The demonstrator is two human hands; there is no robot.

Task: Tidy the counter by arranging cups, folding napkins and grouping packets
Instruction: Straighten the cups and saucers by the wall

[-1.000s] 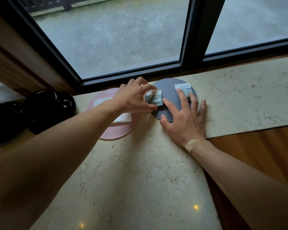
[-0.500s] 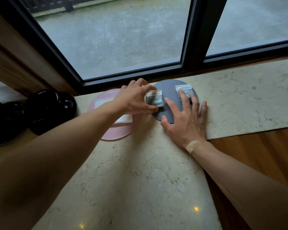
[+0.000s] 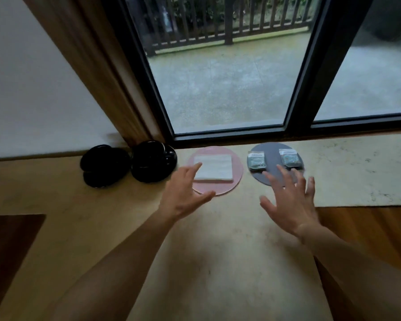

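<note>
A folded white napkin (image 3: 214, 168) lies on a round pink mat (image 3: 235, 179). To its right a round grey mat (image 3: 273, 163) carries two small packets, one on its left side (image 3: 256, 160) and one on its right side (image 3: 290, 158). Two black cups on saucers (image 3: 105, 165) (image 3: 153, 163) stand at the far left by the window frame. My left hand (image 3: 185, 193) hovers open at the pink mat's near-left edge. My right hand (image 3: 289, 200) hovers open with spread fingers just short of the grey mat. Neither hand holds anything.
The pale stone counter (image 3: 218, 262) runs along a black-framed window (image 3: 227, 133). A wooden surface (image 3: 368, 228) lies at the right beyond the counter's edge, and a dark wooden panel (image 3: 7, 246) at the lower left.
Both hands let go of the packets and pulled back from the grey mat toward me. The view has tilted up and shifted, so the cups and napkin now show fully.
</note>
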